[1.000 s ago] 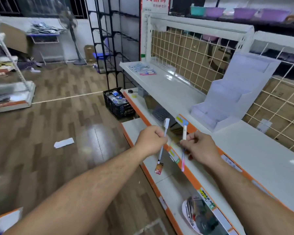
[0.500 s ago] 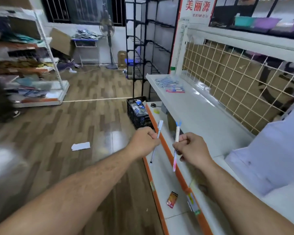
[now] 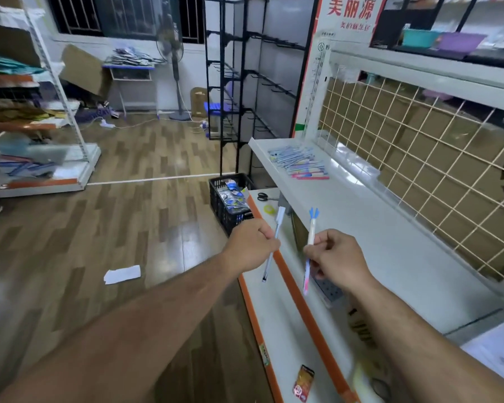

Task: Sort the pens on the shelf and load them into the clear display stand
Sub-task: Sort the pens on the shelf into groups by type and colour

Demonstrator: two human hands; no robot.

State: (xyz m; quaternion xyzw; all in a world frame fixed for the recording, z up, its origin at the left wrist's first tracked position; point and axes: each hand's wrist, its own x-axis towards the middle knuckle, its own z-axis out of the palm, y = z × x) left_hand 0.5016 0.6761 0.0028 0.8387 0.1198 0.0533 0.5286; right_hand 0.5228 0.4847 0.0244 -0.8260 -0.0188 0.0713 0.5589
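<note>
Head view: both forearms reach forward over the front edge of a white shelving unit, and each hand holds one pen upright. The left hand (image 3: 252, 247) is curled in a fist round a slim pen with a white cap (image 3: 277, 229), cap up and dark tip pointing down over the lower shelf (image 3: 274, 315), which has an orange front strip. The right hand (image 3: 336, 257) pinches a white pen with a blue top (image 3: 311, 231) between thumb and curled fingers; its pink lower end hangs below the hand. The two pens stand near each other without touching, both slightly tilted.

Farther back, on the upper shelf (image 3: 376, 234), a loose pile of pens (image 3: 298, 162) lies near the far end, just in front of the cream wire grid (image 3: 419, 146) that backs the unit. Most of the pile looks blue and white, with a few pink ones on the near side.

On the lower shelf lie black-handled scissors (image 3: 263, 196) and a yellowish tape roll (image 3: 269, 210) at the far end, and a small red packet (image 3: 303, 379) close to the camera. A black crate (image 3: 230, 205) of packaged goods stands on the wooden floor against the shelf's end, and a white paper scrap (image 3: 122, 274) lies on the floor to the left.
</note>
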